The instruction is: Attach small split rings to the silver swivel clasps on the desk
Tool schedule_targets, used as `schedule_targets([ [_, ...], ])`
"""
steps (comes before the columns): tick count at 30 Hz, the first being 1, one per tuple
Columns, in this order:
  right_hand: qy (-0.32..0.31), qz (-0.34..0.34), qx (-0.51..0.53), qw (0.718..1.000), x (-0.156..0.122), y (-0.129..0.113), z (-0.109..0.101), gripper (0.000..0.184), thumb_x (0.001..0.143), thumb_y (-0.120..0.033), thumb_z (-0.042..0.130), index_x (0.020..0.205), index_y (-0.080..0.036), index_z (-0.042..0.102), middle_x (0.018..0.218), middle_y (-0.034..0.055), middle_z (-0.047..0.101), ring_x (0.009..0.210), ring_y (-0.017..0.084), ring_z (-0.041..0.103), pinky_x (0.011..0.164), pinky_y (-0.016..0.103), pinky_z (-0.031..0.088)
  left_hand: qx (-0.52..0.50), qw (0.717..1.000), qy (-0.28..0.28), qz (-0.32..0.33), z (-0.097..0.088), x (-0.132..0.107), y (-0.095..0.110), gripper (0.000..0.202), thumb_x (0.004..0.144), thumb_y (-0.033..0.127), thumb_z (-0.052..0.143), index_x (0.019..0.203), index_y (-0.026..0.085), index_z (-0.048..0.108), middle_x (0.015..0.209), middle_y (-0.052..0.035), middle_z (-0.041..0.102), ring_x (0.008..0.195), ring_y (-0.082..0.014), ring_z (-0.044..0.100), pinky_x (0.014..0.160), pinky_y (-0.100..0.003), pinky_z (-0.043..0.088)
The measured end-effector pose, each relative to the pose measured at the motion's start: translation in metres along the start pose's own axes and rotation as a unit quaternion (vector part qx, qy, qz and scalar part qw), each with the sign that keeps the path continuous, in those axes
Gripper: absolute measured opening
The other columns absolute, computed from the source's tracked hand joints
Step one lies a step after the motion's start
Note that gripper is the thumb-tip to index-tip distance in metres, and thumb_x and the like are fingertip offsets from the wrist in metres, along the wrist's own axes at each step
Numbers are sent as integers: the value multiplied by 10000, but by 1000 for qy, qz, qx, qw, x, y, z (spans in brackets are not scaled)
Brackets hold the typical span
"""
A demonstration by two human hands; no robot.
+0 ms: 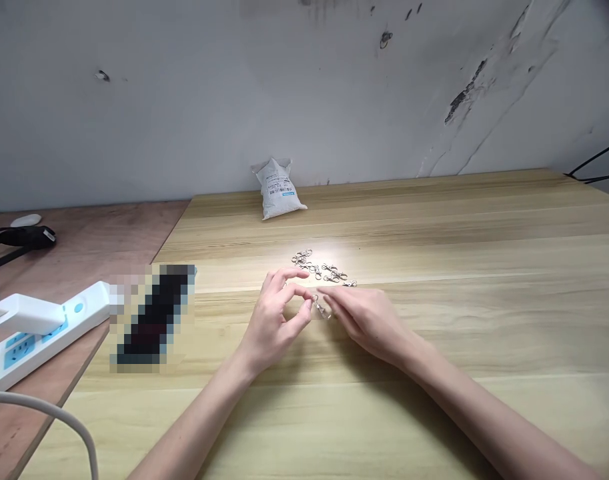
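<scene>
A small silver lobster clasp with a ring hangs at a slant from the thumb and index finger of my left hand. Those two fingertips are pinched on its ring end, while the other fingers are raised and spread. My right hand comes in from the right, its stretched fingers beside the clasp and its fingertips close to the ring; whether they touch it I cannot tell. Just beyond both hands, several more silver lobster clasps lie loosely scattered on the light wooden table.
A white printed plastic bag stands at the back near the wall. To the left are a blurred-out dark flat object, a white power strip with plugs, a grey cable and a black plug with cords on a reddish-brown surface.
</scene>
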State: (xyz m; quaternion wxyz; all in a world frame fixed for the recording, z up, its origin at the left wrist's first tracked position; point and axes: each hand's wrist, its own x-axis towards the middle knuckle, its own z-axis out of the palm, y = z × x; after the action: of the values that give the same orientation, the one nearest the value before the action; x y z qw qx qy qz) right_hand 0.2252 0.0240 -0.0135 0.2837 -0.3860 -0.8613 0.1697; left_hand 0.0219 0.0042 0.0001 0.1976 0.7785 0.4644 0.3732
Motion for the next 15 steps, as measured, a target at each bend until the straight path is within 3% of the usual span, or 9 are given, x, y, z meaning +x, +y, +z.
schedule_targets([
  [3, 43, 36, 10, 998, 1, 1, -6, 317, 1011, -299, 389, 1150, -173, 644, 898, 82, 716, 684, 148, 601, 622, 278, 407, 21, 1000, 2, 15, -2, 0, 0, 96, 910, 150, 535, 897, 215, 605, 1234, -65, 556, 1215, -240, 460, 1044, -458, 391],
  [6, -17, 32, 143, 989, 2, -5, -7, 262, 1002, -338, 435, 1089, -202, 642, 855, 35, 671, 661, 124, 535, 617, 255, 408, 41, 998, 0, 45, -2, 0, 2, 100, 917, 144, 530, 939, 215, 598, 1249, -71, 542, 1222, -238, 456, 1047, -440, 390],
  [10, -94, 30, 263, 960, 3, -10, -6, 316, 1019, -338, 394, 816, -189, 584, 738, -3, 568, 654, 113, 462, 609, 239, 389, 71, 994, -8, 81, -4, 0, 3, 97, 925, 142, 516, 945, 210, 583, 1277, -79, 534, 1253, -248, 445, 1058, -434, 377],
  [13, -91, 28, 241, 966, 4, -2, -8, 310, 1010, -345, 425, 794, -180, 571, 692, -12, 546, 598, 100, 437, 562, 233, 362, 123, 987, -7, 99, -6, 0, 2, 91, 925, 147, 517, 939, 207, 584, 1292, -82, 539, 1292, -265, 429, 1056, -445, 361],
  [15, -36, -3, 155, 987, 4, 4, -11, 273, 992, -325, 478, 808, -170, 609, 656, -13, 544, 570, 97, 428, 544, 239, 340, 159, 981, -12, 106, -5, 1, 1, 92, 930, 155, 513, 942, 206, 589, 1297, -82, 544, 1317, -270, 416, 1050, -442, 352],
])
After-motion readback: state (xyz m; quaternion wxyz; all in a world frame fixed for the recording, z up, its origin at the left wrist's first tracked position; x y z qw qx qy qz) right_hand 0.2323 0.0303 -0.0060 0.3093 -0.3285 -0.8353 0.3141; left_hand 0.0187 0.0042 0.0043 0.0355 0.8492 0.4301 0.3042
